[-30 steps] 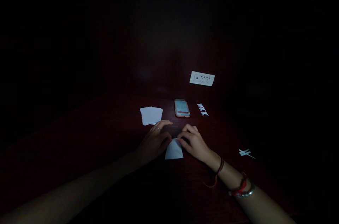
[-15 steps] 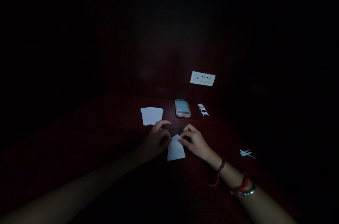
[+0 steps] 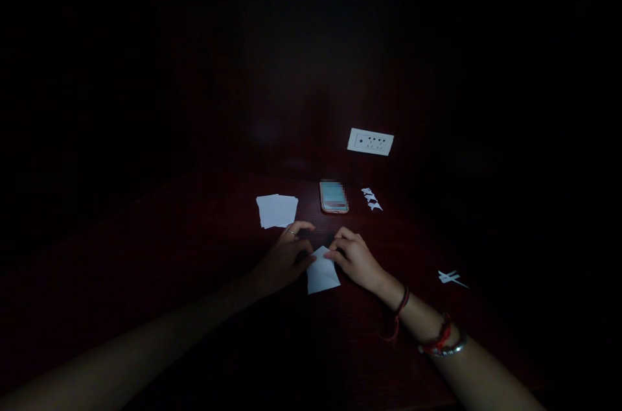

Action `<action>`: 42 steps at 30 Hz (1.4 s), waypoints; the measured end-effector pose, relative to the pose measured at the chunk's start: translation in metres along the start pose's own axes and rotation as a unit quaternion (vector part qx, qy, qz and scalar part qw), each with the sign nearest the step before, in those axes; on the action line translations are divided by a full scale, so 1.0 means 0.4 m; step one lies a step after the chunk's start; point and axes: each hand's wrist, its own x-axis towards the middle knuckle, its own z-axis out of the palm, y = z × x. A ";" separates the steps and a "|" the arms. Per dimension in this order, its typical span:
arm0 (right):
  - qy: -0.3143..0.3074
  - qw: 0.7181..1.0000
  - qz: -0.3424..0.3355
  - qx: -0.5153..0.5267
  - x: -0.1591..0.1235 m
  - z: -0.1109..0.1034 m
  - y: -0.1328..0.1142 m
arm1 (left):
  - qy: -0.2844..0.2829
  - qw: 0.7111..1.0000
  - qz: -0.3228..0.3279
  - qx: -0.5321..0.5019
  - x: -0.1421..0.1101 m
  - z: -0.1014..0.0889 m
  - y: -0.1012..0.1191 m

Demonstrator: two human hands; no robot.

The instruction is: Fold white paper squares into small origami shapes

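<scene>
A small sheet of white paper (image 3: 322, 276), its far end folded to a point, lies on the dark reddish table between my hands. My left hand (image 3: 287, 255) pinches its left upper edge between thumb and finger, with the ring-wearing finger side stretched out above. On the other side, my right hand (image 3: 354, 257) grips the right upper edge, thumb on top and fingers curled. Bracelets circle my right wrist and forearm.
A stack of white paper sheets (image 3: 276, 211) lies beyond my left hand. Farther back are a phone (image 3: 334, 197) with a lit screen and several small folded paper pieces (image 3: 372, 199). Paper strips (image 3: 449, 277) lie at right. A socket panel (image 3: 370, 141) is on the wall.
My right thumb has shifted slightly left over the paper's pointed end, and both thumbs sit a little closer together. The whole view has moved slightly.
</scene>
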 end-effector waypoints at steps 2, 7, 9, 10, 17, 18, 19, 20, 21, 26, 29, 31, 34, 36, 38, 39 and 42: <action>0.003 1.000 0.003 -0.008 -0.001 -0.001 0.010 | -0.003 1.000 -0.005 0.003 -0.003 0.003 -0.012; -0.032 0.999 0.010 0.015 -0.005 -0.004 0.034 | 0.006 1.000 -0.012 0.015 -0.008 -0.006 -0.031; -0.065 0.997 0.019 0.041 -0.006 -0.003 0.039 | -0.003 1.000 0.004 0.026 -0.008 -0.014 -0.027; -0.076 0.996 0.027 0.049 -0.006 -0.001 0.041 | -0.023 0.999 0.024 0.033 -0.007 -0.016 -0.025; -0.024 0.996 0.078 0.037 -0.003 0.003 0.048 | -0.118 0.980 0.135 0.082 -0.026 0.027 -0.062; -0.015 0.996 0.081 0.038 -0.002 0.001 0.047 | -0.123 0.979 0.133 0.090 -0.029 0.031 -0.068; -0.008 0.996 0.082 0.040 -0.001 -0.001 0.045 | -0.121 0.979 0.131 0.099 -0.032 0.033 -0.072; -0.002 0.996 0.081 0.045 -0.001 -0.004 0.043 | -0.117 0.979 0.130 0.108 -0.034 0.032 -0.073; 0.003 0.995 0.079 0.052 0.000 -0.006 0.040 | -0.110 0.978 0.130 0.117 -0.035 0.029 -0.071; 0.029 0.994 0.092 0.058 0.004 -0.012 0.036 | -0.102 0.976 0.136 0.137 -0.038 0.019 -0.050; 0.018 0.993 0.106 0.052 0.001 -0.009 0.044 | -0.103 0.972 0.142 0.154 -0.042 0.025 -0.051; 0.003 0.993 0.110 0.052 -0.002 -0.006 0.049 | -0.107 0.970 0.139 0.169 -0.044 0.027 -0.052; -0.006 0.993 0.109 0.043 -0.006 -0.002 0.053 | -0.118 0.967 0.118 0.194 -0.042 0.020 -0.043; -0.001 0.994 0.106 0.027 -0.009 -0.002 0.053 | -0.121 0.966 0.112 0.200 -0.039 0.011 -0.030; 0.001 0.995 0.102 0.012 -0.011 -0.002 0.051 | -0.123 0.967 0.115 0.191 -0.036 0.004 -0.016; -0.002 0.995 0.100 0.005 -0.011 -0.002 0.050 | -0.124 0.968 0.116 0.182 -0.035 0.001 -0.010; -0.020 0.995 0.102 -0.012 -0.013 -0.002 0.048 | -0.114 0.975 0.110 0.155 -0.031 -0.004 -0.001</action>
